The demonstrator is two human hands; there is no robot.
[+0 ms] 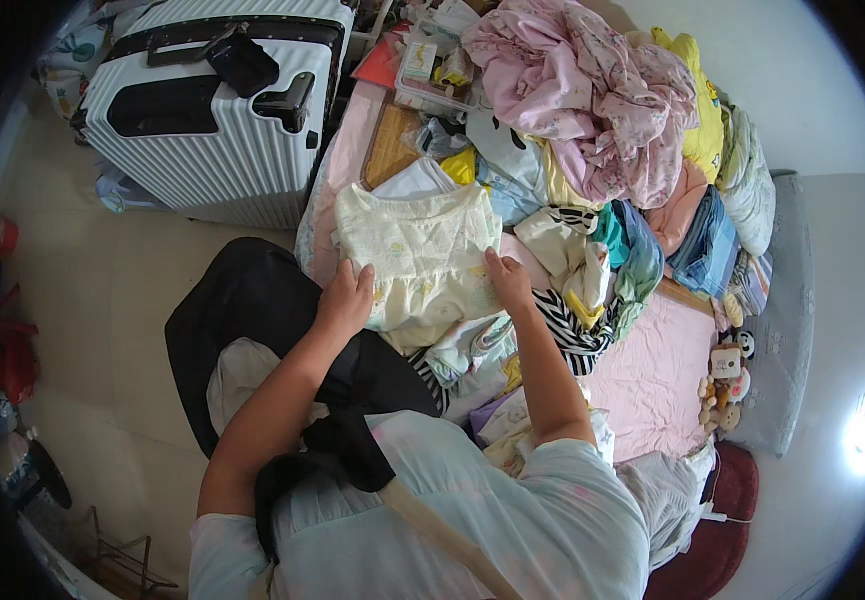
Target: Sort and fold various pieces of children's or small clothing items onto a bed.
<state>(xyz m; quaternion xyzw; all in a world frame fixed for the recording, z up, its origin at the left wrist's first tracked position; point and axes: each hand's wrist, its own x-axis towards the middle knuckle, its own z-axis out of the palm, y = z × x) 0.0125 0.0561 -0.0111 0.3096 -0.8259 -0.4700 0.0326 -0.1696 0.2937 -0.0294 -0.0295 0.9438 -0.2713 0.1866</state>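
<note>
Left hand (348,294), right hand (508,280), I had both gripping a pale-yellow garment (417,243) (spread wide!), clothes (555,243) heaped alongside

The one view comes from the left of two wide fisheye cameras worn side by side on the person's head, looking steeply down and upright, unmirrored. The wearer's shirt (432,510) is nearest, filling the lower edge; the left hand (347,298) and right hand (508,280) show near mid-frame. Coverage spans floor (122,320) to bed (642,385), curving toward a dark, rounded rim.
</note>
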